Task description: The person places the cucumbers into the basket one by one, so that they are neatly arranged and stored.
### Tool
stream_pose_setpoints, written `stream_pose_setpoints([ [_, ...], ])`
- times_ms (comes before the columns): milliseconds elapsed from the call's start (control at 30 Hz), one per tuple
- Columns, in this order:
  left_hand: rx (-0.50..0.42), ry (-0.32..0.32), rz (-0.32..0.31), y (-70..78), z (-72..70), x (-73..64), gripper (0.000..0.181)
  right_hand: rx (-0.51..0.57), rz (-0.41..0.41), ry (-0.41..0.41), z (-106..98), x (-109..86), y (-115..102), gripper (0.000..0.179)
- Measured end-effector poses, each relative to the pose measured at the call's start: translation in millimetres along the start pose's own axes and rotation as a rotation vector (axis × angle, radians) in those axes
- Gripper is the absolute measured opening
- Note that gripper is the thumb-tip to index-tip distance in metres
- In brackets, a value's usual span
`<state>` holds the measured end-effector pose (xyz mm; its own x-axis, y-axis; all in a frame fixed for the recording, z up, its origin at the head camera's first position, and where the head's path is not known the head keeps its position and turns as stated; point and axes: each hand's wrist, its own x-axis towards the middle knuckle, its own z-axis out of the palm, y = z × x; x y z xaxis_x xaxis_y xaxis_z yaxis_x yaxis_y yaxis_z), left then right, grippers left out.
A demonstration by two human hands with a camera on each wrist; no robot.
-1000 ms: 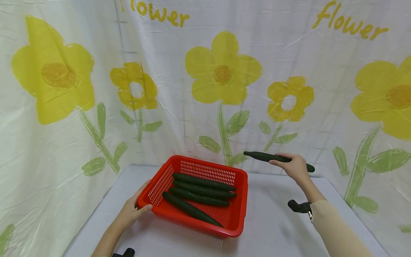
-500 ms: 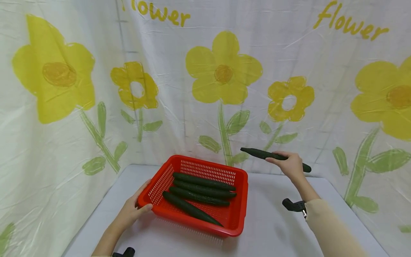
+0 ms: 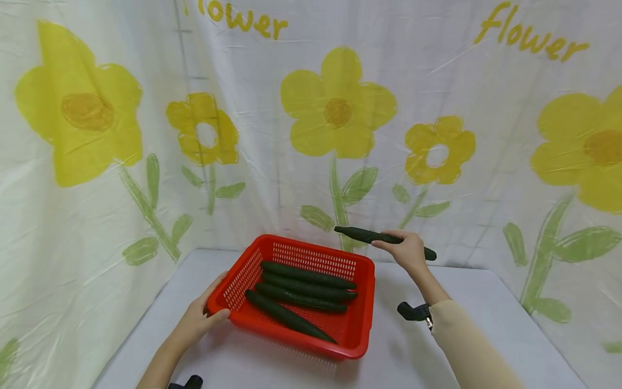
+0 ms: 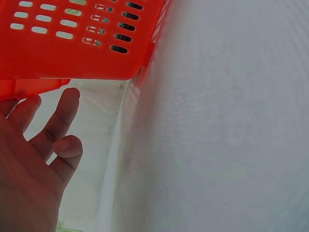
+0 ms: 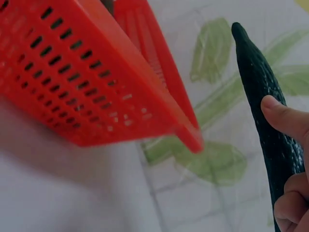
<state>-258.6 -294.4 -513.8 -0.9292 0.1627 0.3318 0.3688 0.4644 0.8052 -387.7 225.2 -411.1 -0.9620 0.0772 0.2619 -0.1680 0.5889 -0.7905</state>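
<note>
My right hand [image 3: 408,251] grips a dark green cucumber [image 3: 362,234], held in the air just beyond the far right corner of the red plastic basket [image 3: 370,302] in the head view. In the right wrist view, the thumb lies along the cucumber [image 5: 258,77] and the other fingers curl round its lower part. Several more cucumbers [image 3: 291,319] lie inside the basket, three of them side by side and one slanting at the front. At the basket's left front corner, my left hand [image 3: 196,319] holds the rim, thumb at the front and fingers along the left side.
The basket stands on a white-covered table [image 3: 413,346]. Behind and beside the table hangs a pale curtain [image 3: 262,183] with yellow flowers. A black wrist device [image 3: 413,312] sticks out from my right wrist; another [image 3: 187,383] shows at the left.
My right hand has moved left with the cucumber, closer to the basket's far right corner. The left hand and the basket have stayed in place.
</note>
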Motion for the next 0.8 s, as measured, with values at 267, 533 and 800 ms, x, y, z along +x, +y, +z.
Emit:
stream_pose_setpoints([
  [267, 0.005, 0.002, -0.015, 2.2, 0.2, -0.5, 0.084, 0.002, -0.055, -0.014, 39, -1.5, -30, 0.052],
  [533, 0.003, -0.002, -0.02, 4.0, -0.1, -0.3, 0.084, 0.01, -0.087, 0.005, 75, -10.9, -59, 0.046],
  [800, -0.003, -0.005, -0.034, 4.5, -0.8, -0.2, 0.084, 0.096, -0.115, -0.027, 105, -21.1, -81, 0.043],
])
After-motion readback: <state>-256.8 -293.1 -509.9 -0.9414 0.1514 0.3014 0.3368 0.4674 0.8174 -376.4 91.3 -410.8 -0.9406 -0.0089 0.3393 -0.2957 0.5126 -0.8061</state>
